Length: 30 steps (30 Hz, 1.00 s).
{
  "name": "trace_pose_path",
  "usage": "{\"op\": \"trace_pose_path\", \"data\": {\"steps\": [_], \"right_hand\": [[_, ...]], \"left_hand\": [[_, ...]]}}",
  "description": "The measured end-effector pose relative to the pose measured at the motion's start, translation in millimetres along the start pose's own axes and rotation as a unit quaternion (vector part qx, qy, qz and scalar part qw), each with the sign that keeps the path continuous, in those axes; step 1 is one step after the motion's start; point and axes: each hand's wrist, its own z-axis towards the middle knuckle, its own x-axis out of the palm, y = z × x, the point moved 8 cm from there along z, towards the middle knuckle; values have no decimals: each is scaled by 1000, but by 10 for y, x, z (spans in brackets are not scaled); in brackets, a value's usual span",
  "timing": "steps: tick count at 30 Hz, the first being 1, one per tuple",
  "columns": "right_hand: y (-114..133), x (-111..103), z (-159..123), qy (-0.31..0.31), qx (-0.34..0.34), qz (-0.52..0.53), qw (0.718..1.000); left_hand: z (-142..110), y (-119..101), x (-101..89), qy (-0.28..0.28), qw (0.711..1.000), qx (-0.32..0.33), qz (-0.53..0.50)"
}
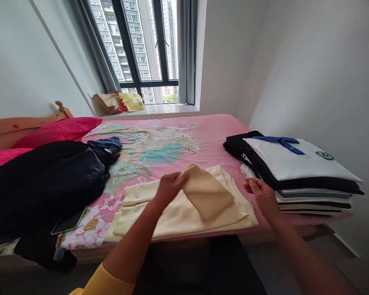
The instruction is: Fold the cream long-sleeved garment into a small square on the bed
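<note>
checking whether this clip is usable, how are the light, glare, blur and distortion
Head view: daylight through the tall black-framed window, reflections on the glossy white sill; head view: darkness below the pink floral bed sheet; head view: wide-angle stretching towards the edges; head view: no strong blur on the bare left hand or smooth cream cloth it grips.

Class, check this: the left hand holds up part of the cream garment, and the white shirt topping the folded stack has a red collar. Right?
Not quite: the collar is blue, not red, as the head view shows. The rest stands: the left hand holds up part of the cream garment, and the white shirt tops the folded stack.
</note>
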Motion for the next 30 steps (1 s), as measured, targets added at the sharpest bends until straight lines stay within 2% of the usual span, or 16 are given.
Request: {"op": "trace_pose_path", "data": {"steps": [3, 4, 5, 7, 9, 13, 17, 21, 25, 30], "right_hand": [[48, 90, -155, 23, -23, -65, 997], [39, 178, -210, 36, -28, -95, 994], [29, 289, -265, 50, -37, -125, 990], [21, 580, -380, 86, -76, -182, 977], [33, 937, -516, 131, -141, -234, 953], [2, 1585, -834, 200, -252, -326, 889], [-114, 1911, -1032, 202, -284, -411, 842], [-266, 1984, -1054, 182, -283, -452, 826], [-393, 1955, -1033, 161, -288, -458, 826], [-417, 1933, -1054, 152, -302, -451, 826]], "left_hand": [[64, 687, -707, -79, 992, -94, -13], [-9, 949, -897, -106, 985, -136, -14], [-142, 1257, -1049, -135, 967, -213, -27], [-405, 1692, -1161, -135, 944, -299, -33], [-602, 1938, -1143, -117, 935, -334, -35], [-705, 2122, -1052, -93, 927, -361, -42], [-628, 2259, -1123, -82, 917, -388, -52], [-619, 2370, -1271, -96, 918, -379, -60], [-704, 2435, -1309, -104, 919, -374, -66], [-752, 2465, -1397, -121, 921, -368, -34]]}}
